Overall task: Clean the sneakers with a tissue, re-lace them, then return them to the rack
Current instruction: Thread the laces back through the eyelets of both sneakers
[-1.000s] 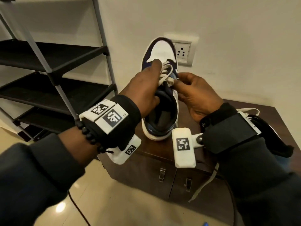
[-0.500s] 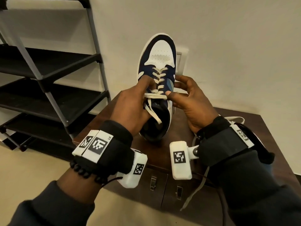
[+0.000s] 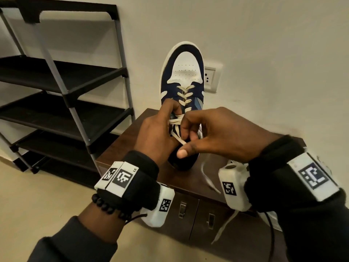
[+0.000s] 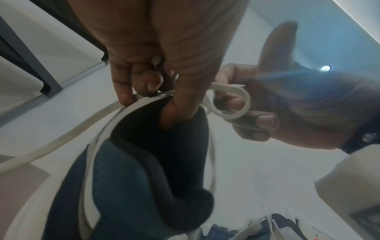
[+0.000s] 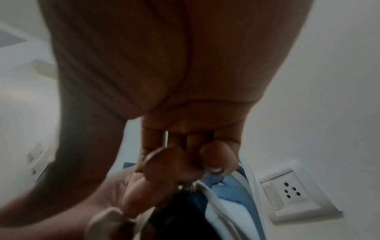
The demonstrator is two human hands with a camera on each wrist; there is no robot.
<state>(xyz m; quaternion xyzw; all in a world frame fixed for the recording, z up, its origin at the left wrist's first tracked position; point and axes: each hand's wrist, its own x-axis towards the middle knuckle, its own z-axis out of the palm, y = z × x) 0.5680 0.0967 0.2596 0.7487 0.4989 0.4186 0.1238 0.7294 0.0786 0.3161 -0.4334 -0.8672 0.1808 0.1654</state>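
One sneaker (image 3: 184, 76) upright on counter (image 3: 120, 148), collar gripped by left hand (image 3: 156, 133), lace (image 3: 176, 120) loop pinched by right hand (image 3: 217, 135).

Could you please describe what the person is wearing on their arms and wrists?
Both arms wear dark grey sleeves. Each wrist carries a black band with white blocks printed with black square codes; the left wrist also has a black bead bracelet. A thin black cable trails under the right wrist.

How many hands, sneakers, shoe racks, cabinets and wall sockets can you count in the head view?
hands: 2, the left hand gripping the sneaker, the right hand pinching its lace
sneaker: 1
shoe rack: 1
cabinet: 1
wall socket: 1
Total: 6
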